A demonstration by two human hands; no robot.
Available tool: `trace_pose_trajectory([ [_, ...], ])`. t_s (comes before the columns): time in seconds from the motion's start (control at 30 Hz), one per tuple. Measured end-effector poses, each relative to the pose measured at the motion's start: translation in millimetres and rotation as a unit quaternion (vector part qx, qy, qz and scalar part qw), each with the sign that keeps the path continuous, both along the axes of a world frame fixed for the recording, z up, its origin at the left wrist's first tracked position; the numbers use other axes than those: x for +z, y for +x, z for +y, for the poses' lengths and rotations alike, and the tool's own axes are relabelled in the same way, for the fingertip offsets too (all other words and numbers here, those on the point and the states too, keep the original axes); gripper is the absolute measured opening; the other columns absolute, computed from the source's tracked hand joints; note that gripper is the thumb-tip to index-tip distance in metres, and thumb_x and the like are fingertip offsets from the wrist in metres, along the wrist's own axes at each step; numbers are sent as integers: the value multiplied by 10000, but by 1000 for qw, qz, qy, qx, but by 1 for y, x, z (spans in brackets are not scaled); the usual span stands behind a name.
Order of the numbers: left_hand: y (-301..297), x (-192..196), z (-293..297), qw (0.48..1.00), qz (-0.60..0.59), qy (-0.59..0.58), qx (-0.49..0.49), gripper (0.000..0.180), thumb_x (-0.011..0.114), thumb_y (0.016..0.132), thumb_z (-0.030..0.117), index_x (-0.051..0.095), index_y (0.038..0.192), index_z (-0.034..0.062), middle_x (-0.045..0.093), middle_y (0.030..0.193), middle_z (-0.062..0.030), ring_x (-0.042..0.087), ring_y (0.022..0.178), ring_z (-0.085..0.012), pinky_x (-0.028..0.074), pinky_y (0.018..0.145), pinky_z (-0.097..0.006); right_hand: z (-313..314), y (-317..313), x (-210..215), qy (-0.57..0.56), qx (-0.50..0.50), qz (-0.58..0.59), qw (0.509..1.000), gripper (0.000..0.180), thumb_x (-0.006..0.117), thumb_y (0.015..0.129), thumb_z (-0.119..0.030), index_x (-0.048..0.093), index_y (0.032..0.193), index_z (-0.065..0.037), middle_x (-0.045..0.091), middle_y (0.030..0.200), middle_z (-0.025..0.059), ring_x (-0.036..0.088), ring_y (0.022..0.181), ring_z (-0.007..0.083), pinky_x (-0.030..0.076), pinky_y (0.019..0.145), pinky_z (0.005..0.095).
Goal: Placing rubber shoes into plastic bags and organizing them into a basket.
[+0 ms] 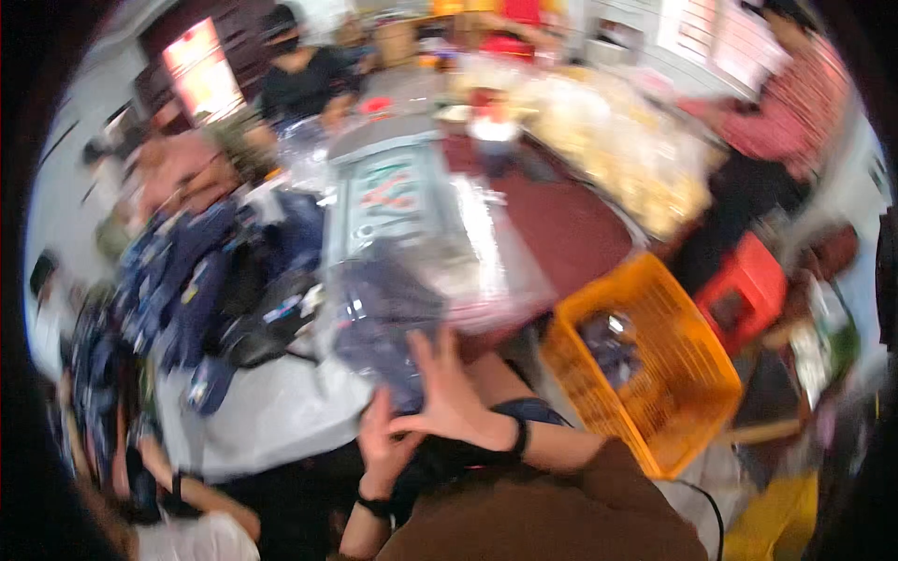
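Note:
A dark navy garment in a clear plastic bag [388, 294] lies at the near edge of the table, right in front of me. My right hand [454, 397] is at the bag's near right side, thumb and fingers spread, fingertips on or just over the plastic. Lower down, my left hand [383, 444] has its fingers stretched up by the bag's near end; whether they touch it is blurred. A light blue-grey printed panel [388, 196] lies beyond the bag. Flat clear plastic bags [496, 252] are spread to its right.
To the right stands an orange plastic crate [659, 365] with bagged dark items inside, beside a red stool [744, 290]. Dark blue garments [201, 271] are heaped on the left. Yellowish bagged goods [608, 140] fill the far right. Several people sit or stand around the tables.

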State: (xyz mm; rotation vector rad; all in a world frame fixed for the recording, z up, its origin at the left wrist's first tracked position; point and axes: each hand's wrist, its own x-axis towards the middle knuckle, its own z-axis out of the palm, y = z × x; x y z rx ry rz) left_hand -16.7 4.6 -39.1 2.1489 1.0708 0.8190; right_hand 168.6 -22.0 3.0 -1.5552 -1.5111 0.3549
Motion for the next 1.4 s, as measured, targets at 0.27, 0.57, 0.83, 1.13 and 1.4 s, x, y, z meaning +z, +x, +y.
trace_pose_trajectory([
  [0.27, 4, 26, 13, 966, -146, -95, -193, 729, 760, 894, 145, 408, 1526, 52, 429, 1571, -164, 477, 1399, -317, 499, 1044, -401, -11, 39, 14, -56, -37, -71, 995, 1025, 821, 656, -263, 335, 1536, -59, 281, 1491, 441, 399, 1353, 571, 406, 1099, 530],
  [0.57, -7, 4, 18, 952, -305, -36, -9, 400, 672, 902, 46, 604, 1291, -21, 676, 1256, -172, 658, 1126, -271, 514, 938, -341, -29, 128, 15, -14, 23, 327, 945, 776, 672, 653, -89, 523, 1412, -32, 564, 1371, 126, 514, 1291, 279, 408, 1081, 378],
  [0.83, -11, 6, 24, 982, -189, -5, 8, 242, 653, 895, -22, 685, 1134, 5, 696, 1114, -135, 661, 1000, -248, 521, 808, -323, -167, 299, 110, 14, -117, 245, 962, 670, 594, 697, -152, 551, 1344, 18, 604, 1307, 80, 533, 1230, 190, 377, 1072, 282],
  [1.13, 6, 7, 25, 986, -168, 18, -4, 160, 645, 897, -34, 713, 1035, 9, 719, 1050, -119, 671, 952, -252, 521, 807, -324, -281, 397, 67, -200, -288, 329, 877, 493, 614, 724, -65, 642, 1216, -42, 653, 1046, 28, 593, 915, 169, 480, 830, 284],
  [1.4, -8, 9, 23, 988, -137, 68, 10, 142, 655, 885, -39, 711, 1004, 15, 722, 1008, -126, 671, 934, -298, 529, 832, -363, -328, 458, -86, -482, -486, 80, 725, 333, 729, 716, -258, 714, 943, -15, 707, 892, 60, 636, 811, 218, 508, 746, 397],
])
